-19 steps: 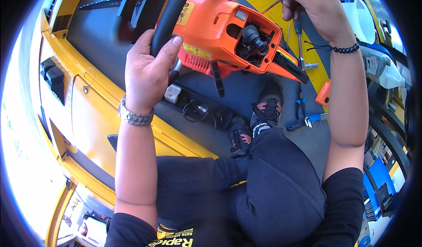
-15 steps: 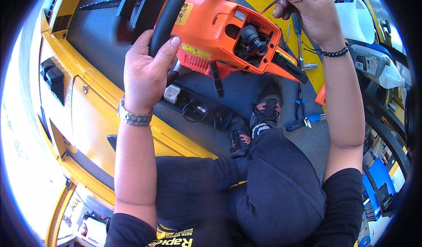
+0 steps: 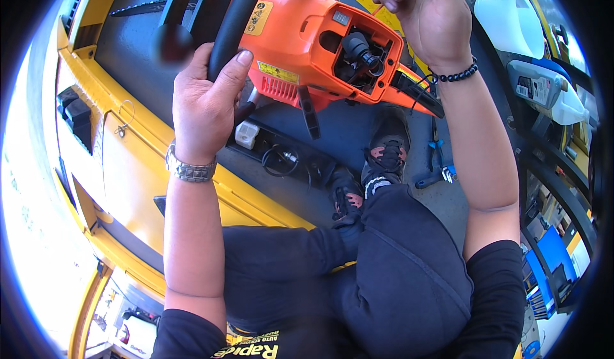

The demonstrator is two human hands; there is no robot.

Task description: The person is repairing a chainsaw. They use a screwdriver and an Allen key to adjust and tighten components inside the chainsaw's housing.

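An orange chainsaw body (image 3: 300, 52) with its top cover off is held up in front of me, black engine parts (image 3: 359, 53) showing in the open cavity. My left hand (image 3: 204, 100) grips the black front handle (image 3: 233, 26) of the saw. My right hand (image 3: 425, 17) is above the saw's rear end, fingers pinched on a thin tool with an orange shaft (image 3: 384, 4) that points toward the cavity. A metal watch (image 3: 188, 168) is on my left wrist and a black bead bracelet (image 3: 455, 76) on my right.
I sit on a yellow machine body (image 3: 137, 161) with my legs in black trousers and dark shoes (image 3: 384, 151) below the saw. A white jug (image 3: 511, 23) stands at the upper right. Blue-handled pliers (image 3: 438, 175) lie on the grey floor. A small white part (image 3: 245, 134) rests beneath the saw.
My right hand has lifted and shifted left toward the top of the saw's open cavity, carrying the thin tool. The left hand keeps its grip on the handle.
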